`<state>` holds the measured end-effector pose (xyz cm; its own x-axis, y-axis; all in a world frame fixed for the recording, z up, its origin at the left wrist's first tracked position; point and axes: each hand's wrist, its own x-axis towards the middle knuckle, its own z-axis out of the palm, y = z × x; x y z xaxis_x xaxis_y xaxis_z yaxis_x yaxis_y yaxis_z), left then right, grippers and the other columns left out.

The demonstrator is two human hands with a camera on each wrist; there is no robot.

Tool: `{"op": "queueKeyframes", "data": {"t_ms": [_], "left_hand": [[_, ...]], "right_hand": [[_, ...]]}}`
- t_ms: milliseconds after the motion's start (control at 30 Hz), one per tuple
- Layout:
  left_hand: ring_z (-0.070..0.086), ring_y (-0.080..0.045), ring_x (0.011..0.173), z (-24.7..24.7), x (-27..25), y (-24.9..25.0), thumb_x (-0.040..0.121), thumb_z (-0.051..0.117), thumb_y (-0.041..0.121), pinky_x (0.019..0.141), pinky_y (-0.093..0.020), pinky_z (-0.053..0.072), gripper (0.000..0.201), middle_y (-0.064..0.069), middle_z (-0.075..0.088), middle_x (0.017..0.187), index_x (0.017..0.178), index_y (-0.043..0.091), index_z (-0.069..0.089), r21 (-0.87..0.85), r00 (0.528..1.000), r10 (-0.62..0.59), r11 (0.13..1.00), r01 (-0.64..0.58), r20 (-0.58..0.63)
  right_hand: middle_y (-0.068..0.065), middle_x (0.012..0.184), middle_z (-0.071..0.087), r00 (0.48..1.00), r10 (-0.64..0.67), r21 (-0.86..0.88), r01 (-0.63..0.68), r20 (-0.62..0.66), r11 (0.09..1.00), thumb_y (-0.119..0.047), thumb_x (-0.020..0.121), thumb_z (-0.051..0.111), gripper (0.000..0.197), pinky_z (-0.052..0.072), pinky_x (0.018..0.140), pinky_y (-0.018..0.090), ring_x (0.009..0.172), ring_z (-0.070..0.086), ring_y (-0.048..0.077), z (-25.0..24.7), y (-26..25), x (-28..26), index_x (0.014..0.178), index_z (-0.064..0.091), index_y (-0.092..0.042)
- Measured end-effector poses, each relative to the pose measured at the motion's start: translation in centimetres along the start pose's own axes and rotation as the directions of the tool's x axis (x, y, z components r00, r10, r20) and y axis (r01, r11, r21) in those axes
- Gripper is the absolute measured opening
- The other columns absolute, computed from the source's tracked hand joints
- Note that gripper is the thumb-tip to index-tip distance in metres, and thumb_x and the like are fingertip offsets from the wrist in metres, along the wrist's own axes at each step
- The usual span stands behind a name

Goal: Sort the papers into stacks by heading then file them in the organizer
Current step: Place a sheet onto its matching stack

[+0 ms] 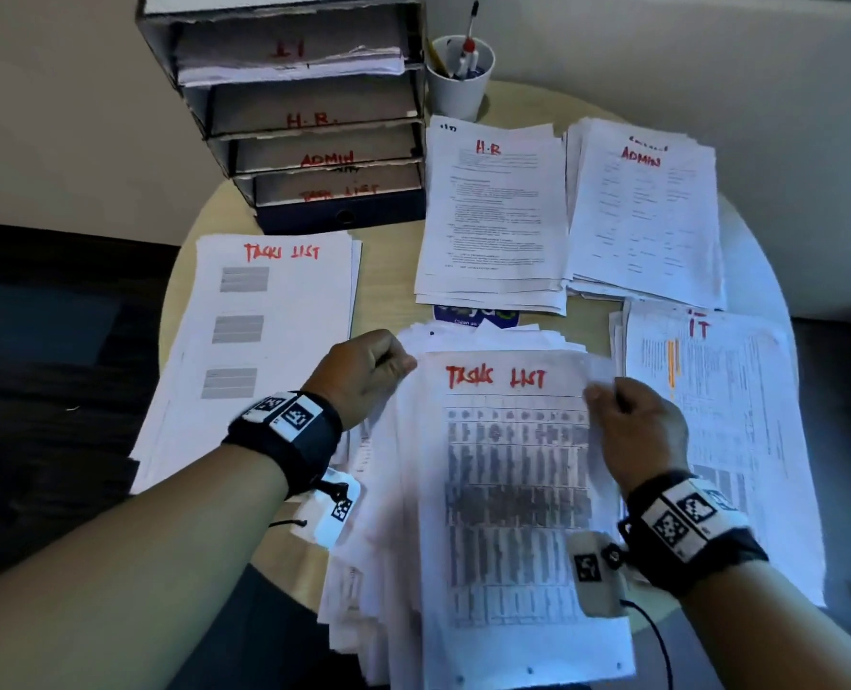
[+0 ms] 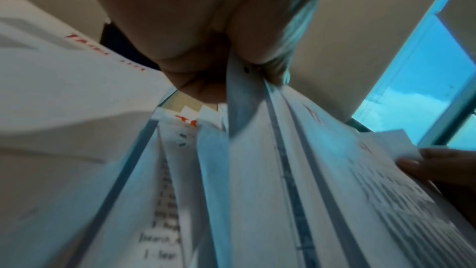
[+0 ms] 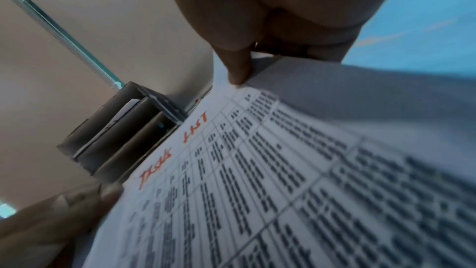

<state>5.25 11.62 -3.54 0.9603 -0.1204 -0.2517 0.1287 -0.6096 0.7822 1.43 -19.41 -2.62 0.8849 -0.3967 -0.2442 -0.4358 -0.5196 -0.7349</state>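
A sheet headed TASK LIST (image 1: 508,470) with a dense table lies on top of the unsorted pile (image 1: 378,540) in front of me. My left hand (image 1: 364,371) pinches its top left corner, and my right hand (image 1: 627,420) pinches its top right corner (image 3: 242,80). The left wrist view shows the sheet (image 2: 239,97) nipped between thumb and finger. Sorted stacks lie around: TASK LIST stack (image 1: 259,341) at left, H.R stack (image 1: 493,216), ADMIN stack (image 1: 642,211), IT stack (image 1: 712,420) at right. The cardboard organizer (image 1: 294,107) stands at the back, with trays marked IT, H.R., ADMIN, TASK LIST.
A white cup (image 1: 458,77) with pens stands right of the organizer. The round wooden table (image 1: 388,251) carries everything; its edge curves close to the stacks. A blue sticker (image 1: 473,316) peeks out beyond the pile. Dark floor lies to the left.
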Motion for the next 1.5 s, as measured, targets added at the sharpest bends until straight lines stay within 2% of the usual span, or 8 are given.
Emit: {"op": "queueKeyframes", "data": {"t_ms": [233, 367, 433, 700, 900, 1033, 1300, 1500], "left_hand": [[0.061, -0.007, 0.085, 0.5, 0.0, -0.8, 0.094, 0.065, 0.008, 0.074, -0.007, 0.045, 0.009, 0.000, 0.069, 0.095, 0.095, 0.017, 0.067, -0.145, 0.998, -0.056, 0.988, 0.055, 0.000], [0.067, -0.014, 0.101, 1.1, 0.1, -0.3, 0.086, 0.074, 0.018, 0.090, -0.024, 0.053, 0.018, 0.000, 0.072, 0.109, 0.102, 0.024, 0.068, -0.313, 0.993, -0.119, 0.942, 0.118, 0.017], [0.064, -0.003, 0.103, 1.4, 0.1, 0.1, 0.081, 0.079, 0.019, 0.084, -0.011, 0.049, 0.030, 0.007, 0.070, 0.111, 0.107, 0.028, 0.067, -0.263, 0.992, -0.095, 0.958, 0.115, 0.089], [0.061, -0.010, 0.080, 1.1, 1.0, -0.5, 0.086, 0.076, 0.014, 0.073, -0.019, 0.046, 0.004, 0.002, 0.072, 0.087, 0.089, 0.012, 0.074, -0.132, 0.994, -0.104, 0.986, 0.098, -0.041], [0.057, -0.011, 0.072, 0.7, 0.9, -0.8, 0.088, 0.075, 0.015, 0.066, -0.020, 0.045, 0.008, -0.001, 0.071, 0.082, 0.081, 0.017, 0.072, -0.179, 0.990, -0.128, 0.977, 0.116, -0.058], [0.058, -0.007, 0.073, 0.7, 0.5, 0.5, 0.087, 0.075, 0.017, 0.070, -0.022, 0.048, 0.009, 0.006, 0.071, 0.080, 0.081, 0.022, 0.072, -0.196, 0.996, -0.084, 0.977, 0.081, -0.003], [0.059, 0.000, 0.068, -0.2, -0.6, 2.8, 0.076, 0.085, 0.009, 0.066, -0.017, 0.050, 0.016, 0.014, 0.069, 0.074, 0.081, 0.014, 0.071, -0.322, 1.000, -0.003, 0.947, 0.000, -0.009], [0.064, -0.005, 0.084, -0.9, -0.1, -0.3, 0.089, 0.069, 0.000, 0.089, -0.027, 0.051, 0.023, 0.007, 0.072, 0.089, 0.086, 0.023, 0.072, -0.429, 0.977, -0.167, 0.898, 0.095, -0.134]], "right_hand": [[0.005, 0.073, 0.066, 0.994, 0.062, 0.250, -0.037, -0.095, 0.968, -0.015, 0.090, 0.066, 0.007, 0.047, 0.069, 0.032, 0.068, 0.055, 0.017, -3.1, 4.8, 0.9, 0.093, 0.071, -0.011], [-0.005, 0.059, 0.065, 0.999, 0.044, 0.328, -0.049, 0.024, 0.943, -0.003, 0.092, 0.062, 0.008, 0.046, 0.052, 0.014, 0.053, 0.056, 0.006, -2.9, 3.8, 0.1, 0.092, 0.069, -0.006], [-0.007, 0.057, 0.063, 0.997, -0.007, 0.332, -0.020, 0.078, 0.943, 0.002, 0.092, 0.059, 0.010, 0.043, 0.048, 0.011, 0.047, 0.052, -0.002, -2.0, 2.6, -0.5, 0.095, 0.068, -0.003], [0.006, 0.076, 0.064, 0.990, 0.025, 0.238, 0.009, -0.138, 0.971, -0.027, 0.089, 0.062, 0.015, 0.046, 0.056, 0.020, 0.056, 0.053, 0.007, -3.3, 4.3, 1.6, 0.092, 0.071, -0.015], [0.000, 0.069, 0.069, 0.988, 0.079, 0.637, -0.148, 0.136, 0.756, -0.041, 0.050, 0.084, 0.045, 0.056, 0.056, 0.023, 0.056, 0.063, 0.011, -6.2, 5.5, 1.6, 0.085, 0.070, -0.016], [-0.002, 0.063, 0.068, 0.985, -0.003, 0.556, -0.095, 0.172, 0.826, -0.010, 0.084, 0.071, 0.010, 0.056, 0.059, 0.027, 0.054, 0.064, 0.015, -3.9, 3.5, 1.2, 0.084, 0.062, -0.014], [0.003, 0.078, 0.077, 0.978, -0.011, 0.310, -0.056, 0.210, 0.949, -0.006, 0.078, 0.078, 0.011, 0.057, 0.070, 0.032, 0.075, 0.071, 0.025, -0.5, 2.0, 0.9, 0.085, 0.074, -0.013], [0.006, 0.094, 0.075, 0.948, -0.153, 0.577, -0.037, 0.278, 0.816, -0.014, 0.063, 0.082, 0.020, 0.056, 0.070, 0.022, 0.084, 0.071, 0.020, -5.2, 4.5, 1.0, 0.078, 0.071, -0.007]]}}
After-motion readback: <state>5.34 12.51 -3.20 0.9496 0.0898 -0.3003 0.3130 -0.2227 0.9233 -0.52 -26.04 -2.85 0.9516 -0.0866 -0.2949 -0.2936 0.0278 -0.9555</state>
